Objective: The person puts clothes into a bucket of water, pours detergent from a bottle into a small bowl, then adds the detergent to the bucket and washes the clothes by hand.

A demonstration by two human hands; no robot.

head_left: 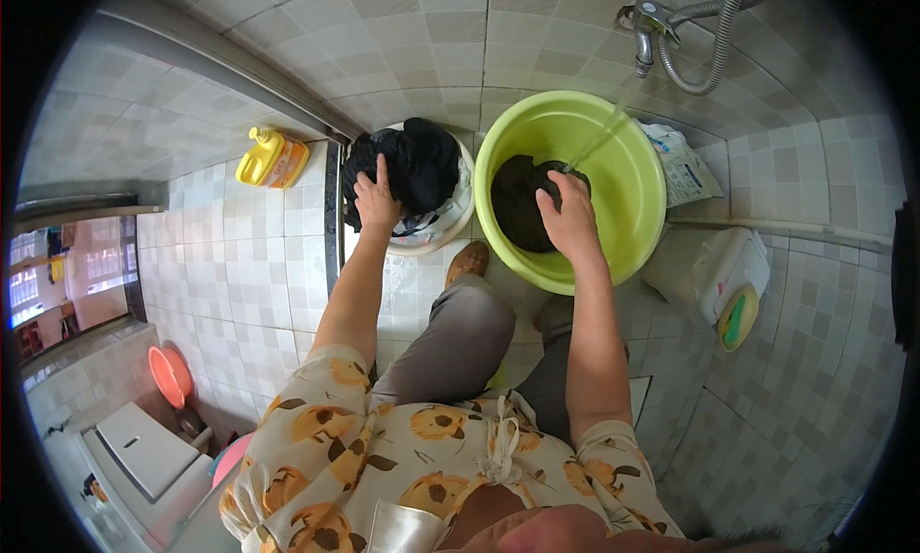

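Dark black cloth (522, 203) lies bunched up inside a big round lime-green plastic basin (632, 184), on the side nearest the person. The basin sits on the pale tiled floor (240, 285), right by the tiled wall (431, 35). The right hand (570, 218) is down in the basin, fingers bent, pressing and gripping the top of the dark black cloth. A thin stream of water (594, 146) runs slantwise down to the cloth from a shiny metal tap (650, 31) high on the wall, and a grey ribbed hose (714, 45) loops beside the tap.

Just to the left of the basin stands a smaller white round tub (450, 222), heaped with more black clothes (417, 165). The left hand (376, 203) lies flat on that heap, fingers spread open, touching the clothes without closing around them.

Behind the basin, against the wall, leans a white plastic bag (685, 165). To the right sits a white box (724, 265) with a green and yellow round thing (738, 318) propped on it. A yellow bottle with an orange side (273, 158) stands on the floor well off to the left. A brown shoe (468, 263) peeks out between the tub and the basin. Down in the left corner are an orange round bowl (171, 376) and a white machine (144, 457).
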